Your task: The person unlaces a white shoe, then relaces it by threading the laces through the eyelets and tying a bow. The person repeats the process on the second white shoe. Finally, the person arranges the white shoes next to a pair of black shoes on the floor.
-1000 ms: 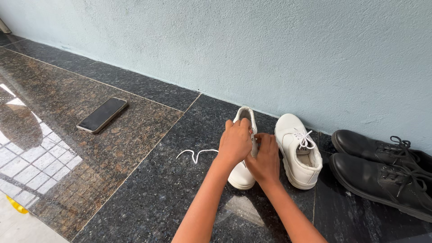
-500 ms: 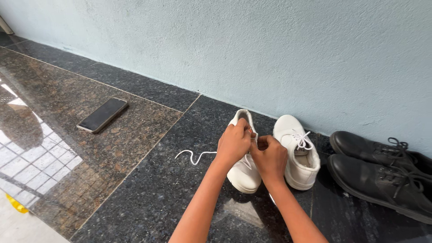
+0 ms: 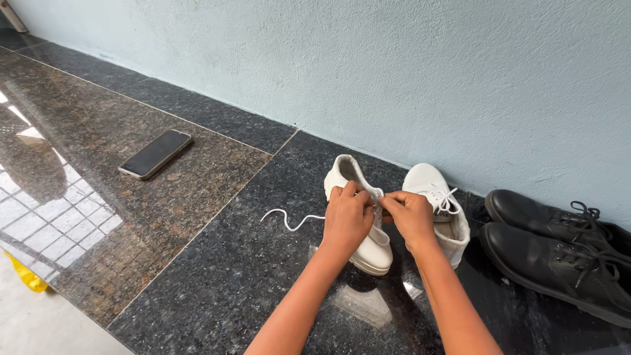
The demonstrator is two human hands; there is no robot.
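Observation:
A white shoe rests on the dark granite floor, heel toward the wall and toe toward me. My left hand presses on its upper, fingers closed at the eyelets. My right hand pinches the white lace beside it. The loose end of the lace trails left across the floor. A second white shoe, laced and tied, stands just right of my right hand.
A pair of black lace-up shoes sits at the right against the pale blue wall. A dark phone lies face up on the brown granite slab at the left. The slab's edge drops off at the lower left.
The shoe has swung so its toe points more to the right. My hands have shifted right and apart, and the view has tilted slightly.

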